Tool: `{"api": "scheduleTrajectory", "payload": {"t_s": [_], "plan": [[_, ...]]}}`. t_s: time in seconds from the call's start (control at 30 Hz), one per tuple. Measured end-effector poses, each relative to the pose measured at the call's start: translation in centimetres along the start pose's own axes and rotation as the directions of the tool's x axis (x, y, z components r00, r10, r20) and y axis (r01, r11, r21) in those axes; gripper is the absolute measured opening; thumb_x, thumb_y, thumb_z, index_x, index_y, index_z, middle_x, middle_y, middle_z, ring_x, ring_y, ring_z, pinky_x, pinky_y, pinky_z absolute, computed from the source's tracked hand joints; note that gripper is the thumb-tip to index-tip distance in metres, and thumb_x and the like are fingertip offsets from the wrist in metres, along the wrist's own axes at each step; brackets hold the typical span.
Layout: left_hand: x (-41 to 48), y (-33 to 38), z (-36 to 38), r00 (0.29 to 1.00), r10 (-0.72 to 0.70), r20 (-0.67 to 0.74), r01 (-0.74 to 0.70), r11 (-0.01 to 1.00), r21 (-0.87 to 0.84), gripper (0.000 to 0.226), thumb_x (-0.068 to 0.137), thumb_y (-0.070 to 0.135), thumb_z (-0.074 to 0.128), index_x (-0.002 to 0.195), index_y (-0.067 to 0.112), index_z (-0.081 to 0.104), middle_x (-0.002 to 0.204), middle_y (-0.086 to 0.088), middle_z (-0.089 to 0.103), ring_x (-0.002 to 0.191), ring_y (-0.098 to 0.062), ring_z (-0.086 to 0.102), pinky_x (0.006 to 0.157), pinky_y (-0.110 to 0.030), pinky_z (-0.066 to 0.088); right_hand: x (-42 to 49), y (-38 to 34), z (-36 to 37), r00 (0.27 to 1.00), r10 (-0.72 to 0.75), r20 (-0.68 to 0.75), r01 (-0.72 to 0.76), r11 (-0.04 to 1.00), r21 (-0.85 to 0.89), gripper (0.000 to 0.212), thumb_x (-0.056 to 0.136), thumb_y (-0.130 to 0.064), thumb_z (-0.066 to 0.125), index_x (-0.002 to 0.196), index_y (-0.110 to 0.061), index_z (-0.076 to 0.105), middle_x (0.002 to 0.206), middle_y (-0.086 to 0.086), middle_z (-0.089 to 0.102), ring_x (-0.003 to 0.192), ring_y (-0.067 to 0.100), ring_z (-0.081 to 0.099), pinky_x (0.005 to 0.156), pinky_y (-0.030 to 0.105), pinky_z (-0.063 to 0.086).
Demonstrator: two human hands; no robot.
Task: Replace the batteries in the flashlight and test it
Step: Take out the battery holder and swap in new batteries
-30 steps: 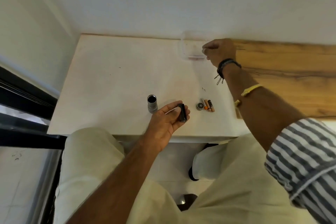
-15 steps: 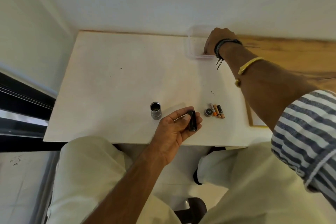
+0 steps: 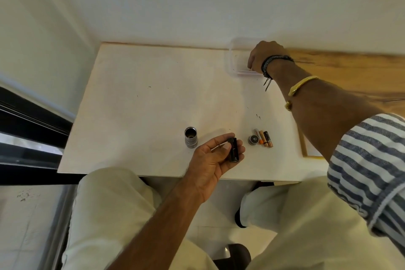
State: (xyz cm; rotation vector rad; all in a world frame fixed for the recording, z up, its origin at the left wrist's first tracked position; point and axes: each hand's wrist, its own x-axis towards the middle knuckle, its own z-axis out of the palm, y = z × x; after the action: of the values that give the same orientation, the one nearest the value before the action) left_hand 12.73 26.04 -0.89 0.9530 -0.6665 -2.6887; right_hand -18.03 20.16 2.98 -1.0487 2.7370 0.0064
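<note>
Reaching into clear box point(image 3: 231, 62): right hand point(image 3: 264, 55); contents indistinct; left hand point(image 3: 209, 161): holder point(image 3: 233, 152)

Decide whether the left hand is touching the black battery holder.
Touching. The head view shows the black battery holder lying across the fingers of the left hand, with the thumb against its side.

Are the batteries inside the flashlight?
No, the three batteries lie on the table, apart from the flashlight.

Bright, soft even light, faint shadows, wide-angle edge warp, maybe slight blur
</note>
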Motion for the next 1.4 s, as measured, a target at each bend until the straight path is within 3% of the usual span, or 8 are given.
{"api": "scheduleTrajectory", "payload": {"t_s": [0.53, 0.8, 1.0, 1.1, 1.23, 1.4], "plan": [[0.3, 0.1, -0.4, 1.0, 0.001, 0.019, -0.001, 1.0, 0.007, 0.028, 0.099, -0.002, 0.047, 0.123, 0.001, 0.063, 0.118, -0.025, 0.068, 0.106, -0.034, 0.07, 0.088, -0.039, 0.059, 0.4, -0.2, 0.3, 1.0, 0.004, -0.017, -0.005, 0.999, -0.054, 0.031, 0.089, -0.013, 0.061, 0.117, -0.01, 0.073, 0.118, 0.019, 0.071, 0.108, 0.044, 0.066, 0.094, 0.05, 0.057], [0.3, 0.1, -0.7, 1.0, 0.008, 0.005, -0.008, 0.999, 0.032, 0.03, 0.1, -0.001, 0.047, 0.127, 0.002, 0.061, 0.122, -0.025, 0.067, 0.109, -0.035, 0.069, 0.092, -0.042, 0.058, 0.0, -0.2, 0.3, 1.0, -0.003, 0.0, 0.003, 0.999, -0.034, 0.029, 0.095, -0.02, 0.058, 0.119, -0.013, 0.073, 0.121, 0.014, 0.071, 0.11, 0.041, 0.065, 0.097, 0.049, 0.056], [0.4, -0.2, -0.8, 1.0, 0.005, 0.012, -0.005, 0.999, 0.044, 0.03, 0.1, -0.001, 0.047, 0.127, 0.001, 0.06, 0.122, -0.026, 0.067, 0.109, -0.036, 0.068, 0.092, -0.043, 0.058, -0.1, 0.0, 0.5, 0.999, 0.011, -0.043, -0.013, 0.999, -0.045, 0.029, 0.093, -0.013, 0.057, 0.116, -0.013, 0.073, 0.118, 0.016, 0.071, 0.109, 0.042, 0.065, 0.094, 0.049, 0.057], [0.7, -0.1, -1.0, 1.0, 0.009, 0.017, -0.01, 0.999, 0.039, 0.03, 0.1, -0.001, 0.048, 0.127, 0.0, 0.06, 0.121, -0.026, 0.067, 0.108, -0.034, 0.069, 0.092, -0.042, 0.058, -0.3, -0.1, 0.7, 0.994, 0.037, -0.099, -0.033, 0.998, 0.046, 0.026, 0.09, -0.013, 0.059, 0.111, -0.016, 0.074, 0.115, 0.012, 0.072, 0.108, 0.039, 0.066, 0.091, 0.045, 0.058], [0.7, -0.1, -1.2, 1.0, 0.016, 0.022, -0.017, 0.999, 0.041, 0.029, 0.1, 0.001, 0.05, 0.127, 0.002, 0.061, 0.121, -0.024, 0.068, 0.109, -0.034, 0.069, 0.091, -0.042, 0.058, -1.8, -0.5, 0.1, 0.959, 0.096, -0.266, 0.004, 0.936, 0.353, 0.021, 0.081, -0.016, 0.066, 0.098, -0.023, 0.075, 0.104, -0.001, 0.075, 0.102, 0.025, 0.068, 0.078, 0.032, 0.054], [0.2, -0.2, -1.1, 0.999, 0.038, 0.0, -0.038, 0.996, 0.081, 0.028, 0.101, 0.004, 0.051, 0.127, 0.006, 0.062, 0.119, -0.021, 0.07, 0.11, -0.033, 0.069, 0.085, -0.038, 0.06, -8.2, -1.7, -0.7, 0.896, 0.161, -0.414, 0.194, 0.698, 0.69, 0.019, 0.078, -0.017, 0.064, 0.094, -0.019, 0.074, 0.086, -0.008, 0.072, 0.08, 0.009, 0.068, 0.075, 0.033, 0.059]]}}
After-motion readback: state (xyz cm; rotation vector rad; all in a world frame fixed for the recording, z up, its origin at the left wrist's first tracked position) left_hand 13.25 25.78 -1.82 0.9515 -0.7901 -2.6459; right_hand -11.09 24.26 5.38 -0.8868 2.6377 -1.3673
